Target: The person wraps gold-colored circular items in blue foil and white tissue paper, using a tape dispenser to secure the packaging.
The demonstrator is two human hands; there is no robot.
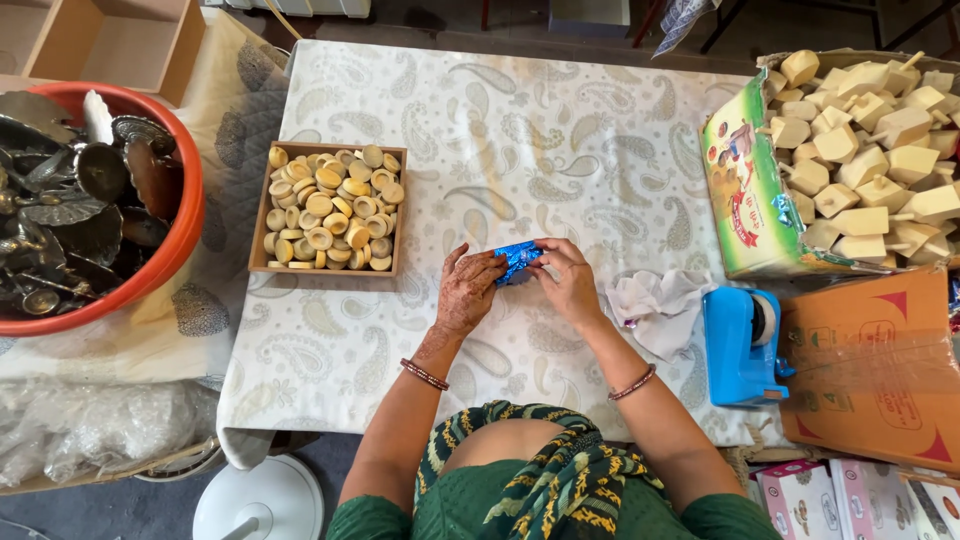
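Observation:
Both hands meet over the middle of the paisley tablecloth [560,150]. My left hand [468,292] and my right hand [568,283] pinch a small object wrapped in shiny blue foil [518,260] between their fingertips. The foil covers the object, so what is inside is hidden. Each wrist carries a thin bangle. To the left of my left hand lies a shallow wooden tray [258,225] filled with several small round wooden caps [332,208].
A crumpled white cloth [655,305] and a blue tape dispenser [742,345] lie right of my hands. A cardboard box of wooden blocks [865,150] stands at the far right, above an orange carton [875,365]. An orange tub of dark metal pieces [185,230] sits left.

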